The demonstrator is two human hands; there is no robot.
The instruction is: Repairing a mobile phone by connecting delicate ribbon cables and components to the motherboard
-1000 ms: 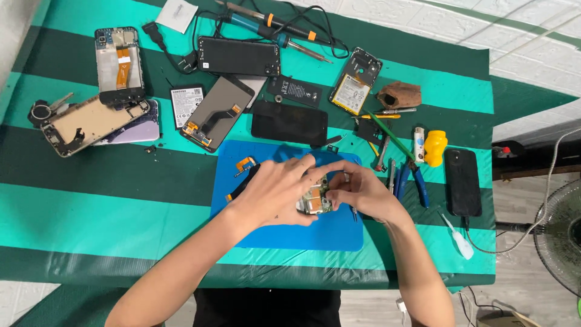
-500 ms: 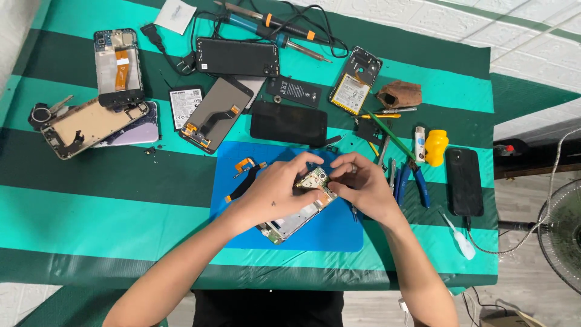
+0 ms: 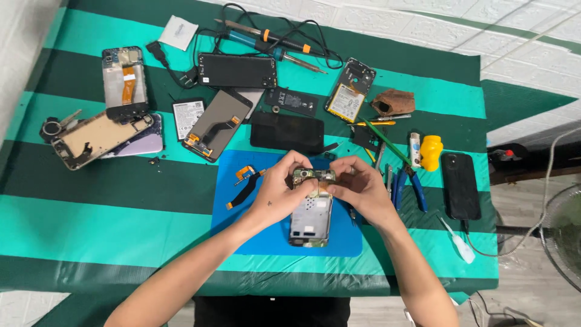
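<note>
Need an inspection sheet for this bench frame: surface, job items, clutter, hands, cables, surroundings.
Surface: table under a green striped cloth, with a blue work mat in the middle.
Job's things: opened phone frame over the mat, top end raised; orange flex cable on the mat beside it.
Clutter: dismantled phones, screens and batteries across the far half; yellow bottle, blue-handled pliers, intact black phone on the right.
Hands: left hand and right hand both grip the frame's top end.
Cables: soldering iron with a looped black lead.
Surroundings: white tiled floor; fan at right.
</note>
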